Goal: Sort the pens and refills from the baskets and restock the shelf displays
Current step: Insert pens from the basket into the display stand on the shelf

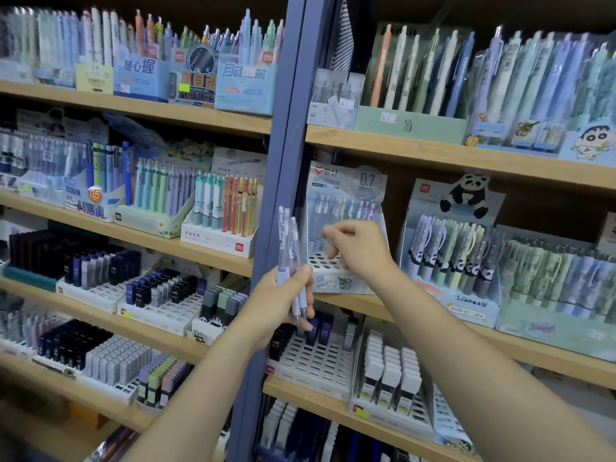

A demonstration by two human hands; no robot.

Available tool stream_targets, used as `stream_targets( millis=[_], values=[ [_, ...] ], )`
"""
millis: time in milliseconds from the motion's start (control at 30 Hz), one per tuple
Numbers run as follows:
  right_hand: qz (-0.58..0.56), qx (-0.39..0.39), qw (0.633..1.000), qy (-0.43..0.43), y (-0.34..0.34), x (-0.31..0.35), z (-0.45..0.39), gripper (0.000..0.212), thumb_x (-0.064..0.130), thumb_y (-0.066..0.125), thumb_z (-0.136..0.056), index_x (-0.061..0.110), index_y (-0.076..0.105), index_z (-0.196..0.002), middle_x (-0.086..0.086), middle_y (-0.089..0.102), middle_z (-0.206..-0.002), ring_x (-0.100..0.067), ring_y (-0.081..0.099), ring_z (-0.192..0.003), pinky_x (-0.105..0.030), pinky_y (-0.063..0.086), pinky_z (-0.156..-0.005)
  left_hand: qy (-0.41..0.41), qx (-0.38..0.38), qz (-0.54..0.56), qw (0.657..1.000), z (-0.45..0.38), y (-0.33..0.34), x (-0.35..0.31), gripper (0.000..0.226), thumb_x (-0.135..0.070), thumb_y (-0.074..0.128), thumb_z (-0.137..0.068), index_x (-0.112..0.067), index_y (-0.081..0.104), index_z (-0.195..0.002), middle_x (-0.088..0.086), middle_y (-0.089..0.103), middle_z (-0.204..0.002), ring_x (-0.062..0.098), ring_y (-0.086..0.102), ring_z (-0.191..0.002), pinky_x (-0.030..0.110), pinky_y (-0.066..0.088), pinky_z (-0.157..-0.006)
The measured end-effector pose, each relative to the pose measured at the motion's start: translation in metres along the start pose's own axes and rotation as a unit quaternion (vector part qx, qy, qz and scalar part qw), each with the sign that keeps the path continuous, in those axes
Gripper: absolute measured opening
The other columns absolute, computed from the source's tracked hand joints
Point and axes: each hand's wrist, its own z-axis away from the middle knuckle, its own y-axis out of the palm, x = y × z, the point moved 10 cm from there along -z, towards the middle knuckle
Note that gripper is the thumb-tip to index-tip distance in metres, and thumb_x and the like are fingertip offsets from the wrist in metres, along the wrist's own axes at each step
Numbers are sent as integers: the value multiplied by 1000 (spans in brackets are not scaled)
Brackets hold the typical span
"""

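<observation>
My left hand (283,295) grips a small bunch of pale blue and lilac mechanical pencils (289,248), held upright in front of the blue shelf post. My right hand (358,248) reaches into the 0.7 mm pencil display box (346,191) on the middle right shelf, fingers curled over its holed tray (321,261). Whether the right fingers pinch a pencil is hidden by the hand itself. A few pencils stand at the back of that box.
A panda pencil display (456,255) stands right of the box. Lead refill trays (313,355) sit on the shelf below. The left bay holds pen boxes (220,215) and refill cases (160,295). A blue post (283,145) divides the bays.
</observation>
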Motion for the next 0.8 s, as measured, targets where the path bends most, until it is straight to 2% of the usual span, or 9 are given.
stream_targets(
  millis=[100, 200, 300, 400, 533, 633, 733, 800],
  values=[
    [-82, 112, 990, 20, 11, 10, 21, 35, 40, 62, -96, 9, 75, -88, 2, 61, -59, -10, 46, -44, -22, 38, -46, 13, 43, 0, 999, 5, 13, -11, 28, -34, 55, -101, -7, 61, -100, 6, 55, -67, 21, 54, -56, 29, 44, -45],
    [-63, 179, 982, 22, 19, 14, 32, 41, 39, 69, -92, -1, 69, -85, -2, 55, -57, -12, 44, -49, -23, 35, -47, 26, 59, 17, 998, 8, 25, -20, 36, -36, 56, -100, -2, 64, -110, 6, 56, -68, 18, 51, -53, 25, 34, -42],
    [-98, 146, 984, 15, 4, 15, 30, 28, 32, 67, -94, 7, 68, -80, -5, 56, -66, -12, 48, -50, -24, 39, -48, 31, 61, 24, 997, 9, 28, -21, 35, -34, 56, -100, -3, 67, -111, 7, 62, -72, 16, 51, -52, 23, 29, -41],
    [-161, 110, 980, 30, -13, 8, 27, 21, 27, 64, -97, 9, 72, -90, -5, 62, -79, -13, 55, -55, -24, 45, -51, 30, 48, 17, 998, 13, 28, -16, 29, -31, 57, -101, -6, 68, -110, 6, 63, -71, 14, 50, -49, 20, 27, -39],
    [-113, 138, 983, 50, -6, -1, 35, 21, 23, 67, -96, 3, 72, -97, -9, 68, -81, -16, 63, -62, -30, 53, -60, 33, -54, 9, 998, 12, 14, -8, 17, -26, 68, -96, -11, 68, -103, 5, 61, -67, 12, 40, -42, 16, 30, -36],
    [-104, 140, 984, 40, -3, 0, 38, 21, 19, 67, -96, 0, 71, -90, -11, 68, -75, -20, 65, -65, -33, 56, -63, 44, -76, 21, 996, 12, 10, -6, 13, -26, 69, -95, -15, 69, -102, 4, 57, -62, 11, 34, -39, 18, 26, -35],
    [-120, 51, 991, 27, -24, 3, 27, 22, 16, 61, -99, -4, 69, -93, -11, 67, -80, -18, 67, -65, -31, 58, -61, 37, -75, 34, 996, 15, 5, -1, 19, -33, 63, -98, -16, 66, -107, 0, 50, -57, 10, 29, -40, 19, 23, -36],
    [-99, -3, 995, 11, -36, 5, 19, 20, 16, 58, -100, 1, 67, -91, -8, 65, -82, -15, 67, -63, -33, 60, -64, 34, -63, 30, 997, 16, 3, 3, 25, -37, 55, -102, -14, 61, -111, -2, 49, -58, 8, 31, -42, 19, 24, -37]
  ],
)
